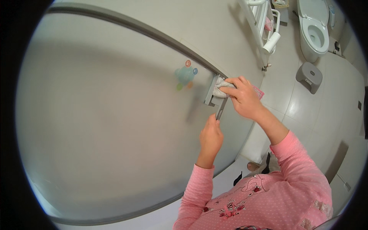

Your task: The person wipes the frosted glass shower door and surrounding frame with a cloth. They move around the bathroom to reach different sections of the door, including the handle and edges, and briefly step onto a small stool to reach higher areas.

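My right hand [243,96] presses a crumpled pale cloth [220,87] against a metal door handle [211,90] on a frosted glass shower door [115,115]. Lower down, my left hand [212,135] grips the grey edge strip [220,110] of the door, its fingers pinched around it. A faded turquoise sticker [185,75] with small coloured circles is on the glass, left of the handle. Part of the handle is hidden behind the cloth and the fingers. Something pink shows behind my right wrist.
A white towel rack [256,17] with a roll stands against the wall. On the tiled floor are a grey plastic stool [310,77] and a white toilet [314,36] with its lid up. A dark frame rail [129,27] runs along the glass.
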Demonstrator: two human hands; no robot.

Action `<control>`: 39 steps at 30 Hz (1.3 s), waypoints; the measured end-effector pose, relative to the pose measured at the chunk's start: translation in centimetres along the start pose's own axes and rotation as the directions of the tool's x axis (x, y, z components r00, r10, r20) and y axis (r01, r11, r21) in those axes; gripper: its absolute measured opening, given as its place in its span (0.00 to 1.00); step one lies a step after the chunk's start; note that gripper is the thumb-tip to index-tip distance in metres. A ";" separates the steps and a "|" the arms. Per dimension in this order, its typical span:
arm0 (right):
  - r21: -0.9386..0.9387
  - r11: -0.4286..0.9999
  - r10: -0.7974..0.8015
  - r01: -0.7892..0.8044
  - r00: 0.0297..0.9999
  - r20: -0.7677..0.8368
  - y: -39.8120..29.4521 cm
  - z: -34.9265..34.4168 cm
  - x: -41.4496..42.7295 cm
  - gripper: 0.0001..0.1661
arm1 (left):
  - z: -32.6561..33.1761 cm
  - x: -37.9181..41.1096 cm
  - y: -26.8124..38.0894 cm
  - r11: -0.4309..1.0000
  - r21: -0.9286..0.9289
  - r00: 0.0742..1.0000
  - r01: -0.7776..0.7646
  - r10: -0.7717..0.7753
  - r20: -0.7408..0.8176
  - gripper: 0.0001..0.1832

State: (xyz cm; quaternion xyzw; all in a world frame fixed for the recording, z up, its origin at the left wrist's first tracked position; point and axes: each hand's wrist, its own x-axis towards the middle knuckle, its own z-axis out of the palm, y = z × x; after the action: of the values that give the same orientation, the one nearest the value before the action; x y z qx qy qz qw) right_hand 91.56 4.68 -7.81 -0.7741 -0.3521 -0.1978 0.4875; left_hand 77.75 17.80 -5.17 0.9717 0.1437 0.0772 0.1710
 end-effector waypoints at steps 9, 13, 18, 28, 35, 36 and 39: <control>-0.013 0.974 -0.219 0.227 0.951 0.219 -3.0 0.2 2.0 0.07 | 0.1 0.0 -0.8 0.997 0.032 0.997 -0.065 0.066 -0.029 0.08; -0.073 0.991 -0.103 0.112 0.988 0.117 1.0 -0.4 2.2 0.12 | 0.8 0.4 -0.6 0.999 -0.009 0.997 -0.037 0.037 -0.069 0.07; 0.005 0.996 -0.089 0.089 0.991 0.097 0.7 -0.6 0.5 0.19 | 0.5 0.2 -0.9 0.998 0.004 0.997 -0.058 0.058 -0.044 0.06; -0.284 0.920 -0.252 0.270 0.963 0.100 -2.5 0.6 3.8 0.17 | 0.5 -0.2 -0.5 0.997 -0.025 0.995 -0.071 0.069 -0.071 0.06; -0.239 0.910 -0.316 0.340 0.939 0.134 -1.7 -0.3 4.6 0.14 | -0.4 -0.1 -0.2 0.998 -0.030 0.999 -0.049 0.048 -0.016 0.07; -0.259 0.915 -0.294 0.311 0.950 0.100 -1.3 -0.6 4.9 0.14 | -0.1 -0.2 -0.2 0.998 -0.042 0.998 -0.050 0.049 -0.035 0.07; -0.239 0.904 -0.329 0.354 0.934 0.138 -2.4 0.3 4.3 0.14 | 0.4 -0.2 -0.4 0.998 -0.021 0.997 -0.058 0.057 -0.048 0.07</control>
State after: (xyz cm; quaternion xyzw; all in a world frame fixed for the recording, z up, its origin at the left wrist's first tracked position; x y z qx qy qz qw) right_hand 92.64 7.13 -3.69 -0.7661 -0.4758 -0.2878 0.3223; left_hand 77.57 18.02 -5.69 0.9713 0.1187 0.1067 0.1761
